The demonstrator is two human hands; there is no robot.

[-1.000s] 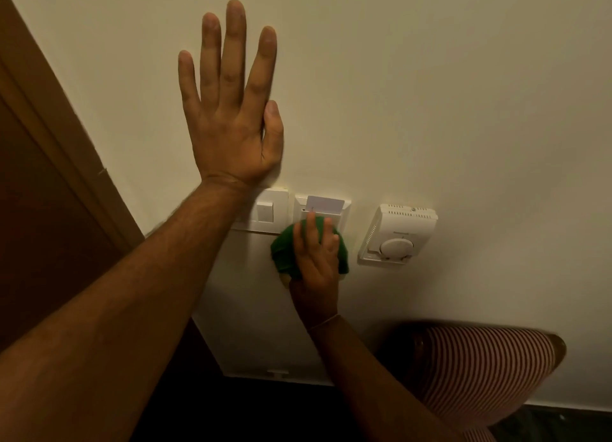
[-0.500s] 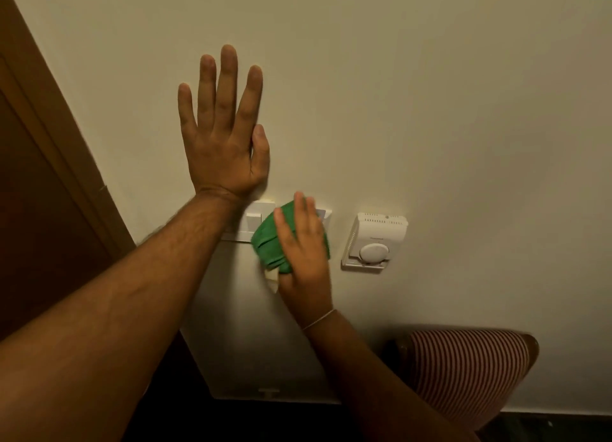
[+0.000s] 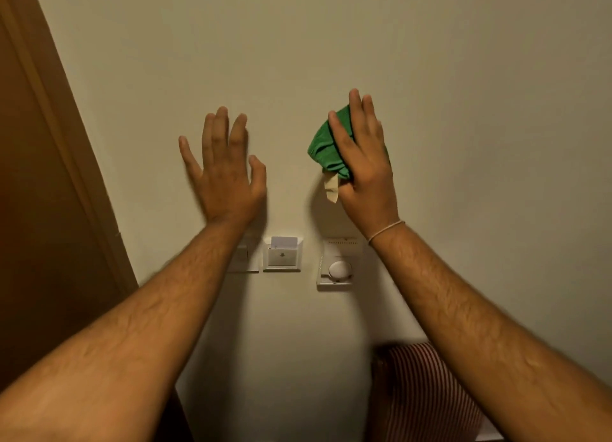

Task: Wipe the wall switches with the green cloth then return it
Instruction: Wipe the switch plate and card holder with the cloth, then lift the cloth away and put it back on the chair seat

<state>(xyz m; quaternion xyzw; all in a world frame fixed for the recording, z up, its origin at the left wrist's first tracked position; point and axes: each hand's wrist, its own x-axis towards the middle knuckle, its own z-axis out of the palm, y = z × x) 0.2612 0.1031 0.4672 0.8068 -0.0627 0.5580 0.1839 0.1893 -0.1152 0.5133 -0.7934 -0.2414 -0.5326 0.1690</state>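
Note:
My right hand (image 3: pixel 364 166) holds the bunched green cloth (image 3: pixel 326 147) against the bare wall, above and apart from the switches; a pale tag hangs from the cloth. My left hand (image 3: pixel 223 173) is open with fingers spread, close to the wall above the left switch. Three white fittings sit in a row lower on the wall: a rocker switch (image 3: pixel 245 259) partly hidden by my left forearm, a key-card holder (image 3: pixel 283 254) with a card in it, and a thermostat (image 3: pixel 337 264) with a round dial.
A brown wooden door frame (image 3: pixel 63 163) runs down the left side. A red-and-white striped cushion or seat (image 3: pixel 427 392) sits low at the right, under my right forearm. The cream wall (image 3: pixel 331 44) fills the rest.
My right hand lifted the cloth off the card holder and rocker switch, up and to the right onto bare wall. The card holder is now uncovered. The view shifted, so the fittings sit lower in frame.

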